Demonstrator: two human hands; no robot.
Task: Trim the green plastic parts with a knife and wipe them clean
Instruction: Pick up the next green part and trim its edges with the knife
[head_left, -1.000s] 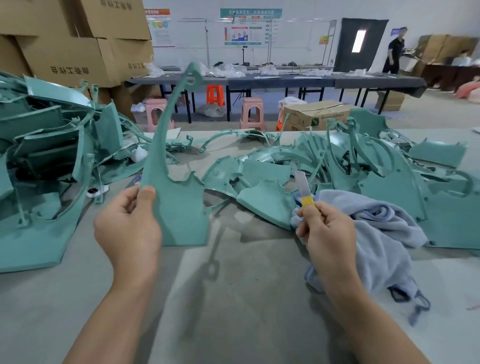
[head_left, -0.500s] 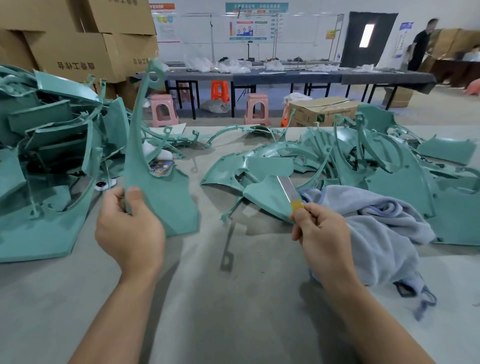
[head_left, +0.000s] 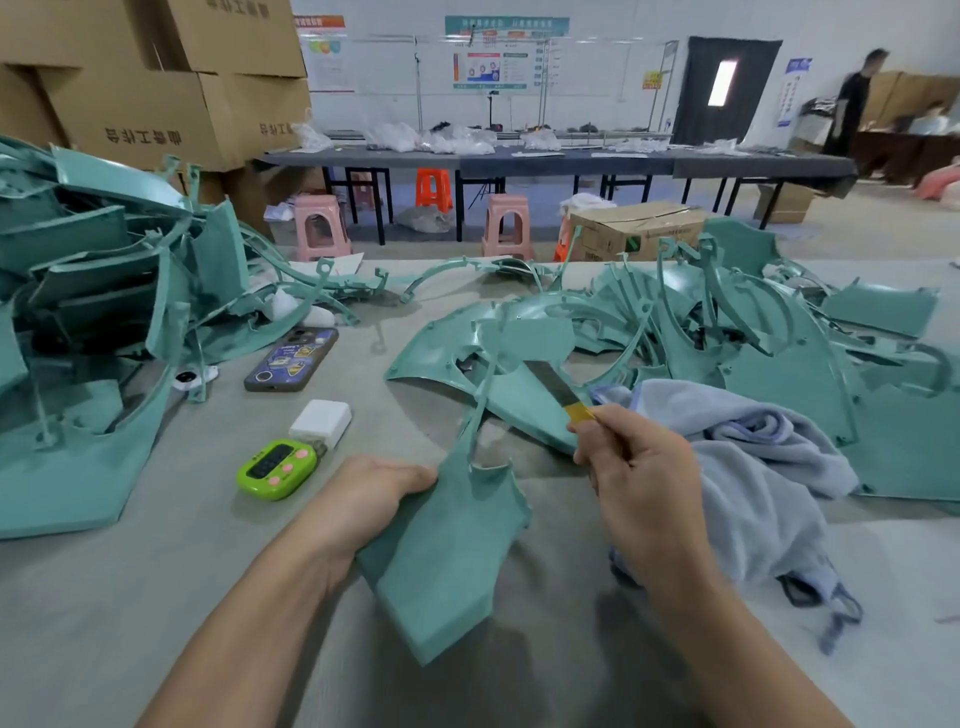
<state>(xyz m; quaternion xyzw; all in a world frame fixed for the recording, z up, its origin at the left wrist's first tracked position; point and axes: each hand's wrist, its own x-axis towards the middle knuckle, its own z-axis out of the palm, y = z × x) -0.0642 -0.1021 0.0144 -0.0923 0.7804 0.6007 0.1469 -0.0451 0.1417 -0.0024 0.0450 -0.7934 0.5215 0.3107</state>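
Grey bench (head_left: 156, 597) in a workshop, with cardboard boxes (head_left: 145, 93) and pink stools (head_left: 317, 226) behind and heaps of green parts (head_left: 779, 353) on it. The left grip (head_left: 374, 493) clasps a green part (head_left: 447, 561) at its broad end, low over the bench. Its long axis runs away from the person, thin arm pointing at the far heap. The right grip (head_left: 639, 467) pinches the knife (head_left: 553, 384), blade aimed up and left, beside a blue cloth (head_left: 753, 467).

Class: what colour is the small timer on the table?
The timer is bright green with pink buttons, clearest in the head view.
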